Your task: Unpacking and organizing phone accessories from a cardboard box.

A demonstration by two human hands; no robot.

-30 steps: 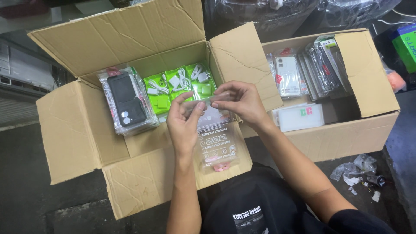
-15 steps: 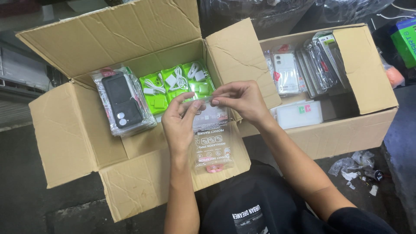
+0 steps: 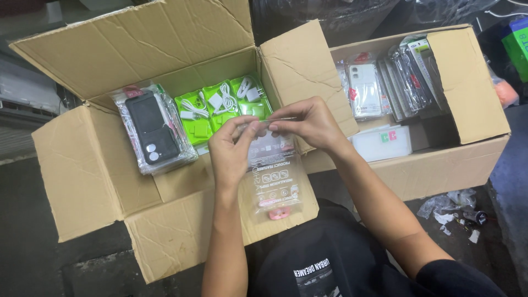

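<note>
A clear plastic packet [image 3: 273,179] with a printed card and a pink tab at its bottom hangs in front of me. My left hand [image 3: 234,151] pinches its top edge at the left, and my right hand [image 3: 308,122] pinches the same edge at the right. Behind the hands stands an open cardboard box [image 3: 77,176]. It holds a stack of black phone cases in clear sleeves [image 3: 151,132] and green packs with white chargers and cables [image 3: 220,104].
A second open cardboard box [image 3: 467,82] at the right holds several clear and white phone cases in sleeves [image 3: 366,88] and a flat white pack [image 3: 382,144]. Plastic scraps [image 3: 454,206] lie on the dark floor at lower right. A green box [image 3: 517,47] sits at the far right edge.
Both hands stay pinched on the packet's top edge, and the packet hangs a little lower. The view has shifted slightly.
</note>
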